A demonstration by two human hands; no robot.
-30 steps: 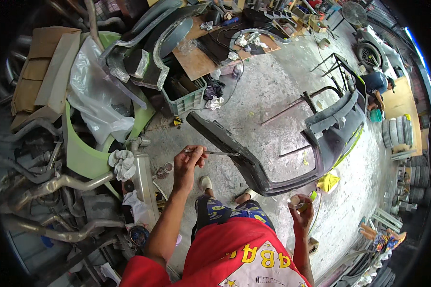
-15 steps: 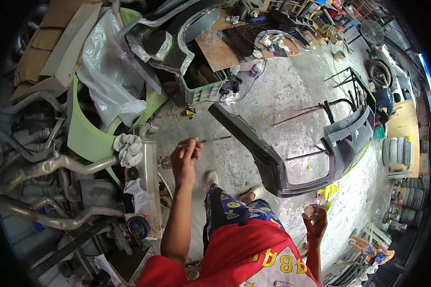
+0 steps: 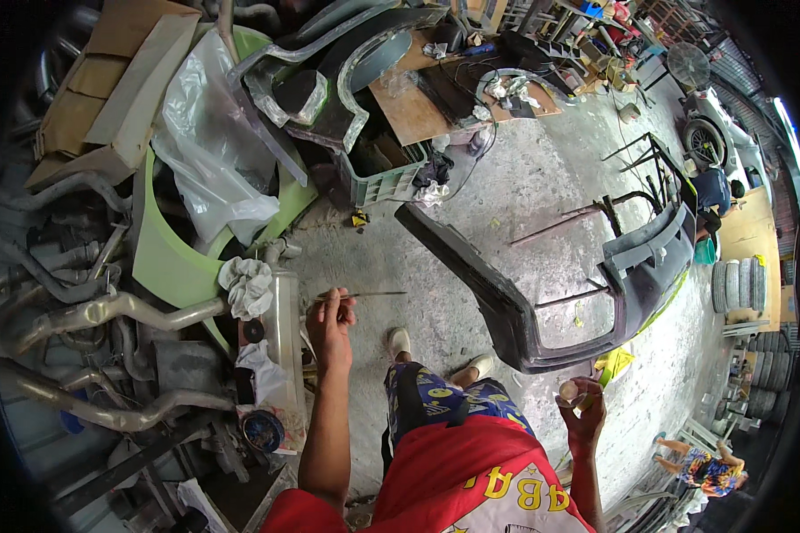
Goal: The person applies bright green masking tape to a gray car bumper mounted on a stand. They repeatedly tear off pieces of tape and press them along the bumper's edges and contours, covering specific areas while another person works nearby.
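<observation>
Left hand (image 3: 332, 322): one, bare, at the centre-left of the frame, raised above the floor. Fingers were bent and drawn together, thumb side uppermost, in a pinch on a thin stick (image 3: 378, 294). The stick lay nearly level, its free end pointing toward the right of the frame (what kind of tip it had was too small to tell).

Right hand (image 3: 584, 416): one, bare, at the lower right of centre. Fingers were half curled around a small cup (image 3: 567, 391), see-through at the sides, with a pale round patch showing in it. Its contents could not be made out.

Bumper (image 3: 502, 311): one, large, dark grey, right of centre. Its long arm reached up toward the middle of the frame; stick and cup both stood apart from it.

Yellow cloth (image 3: 613, 362): one, by the bumper's lower edge, just above the right hand.

Crumpled white cloth (image 3: 247, 286): one, left of the left hand.

Green panel (image 3: 173, 266): one, left side, a clear plastic sheet (image 3: 213, 160) draped across it.

Metal pipes (image 3: 107, 320): several, bent, heaped along the left edge.

Crate (image 3: 378, 186): one, grey-green, upper centre.

Co-worker (image 3: 711, 191): one, dark top, bent over near a teal bucket (image 3: 705, 252), right side.
</observation>
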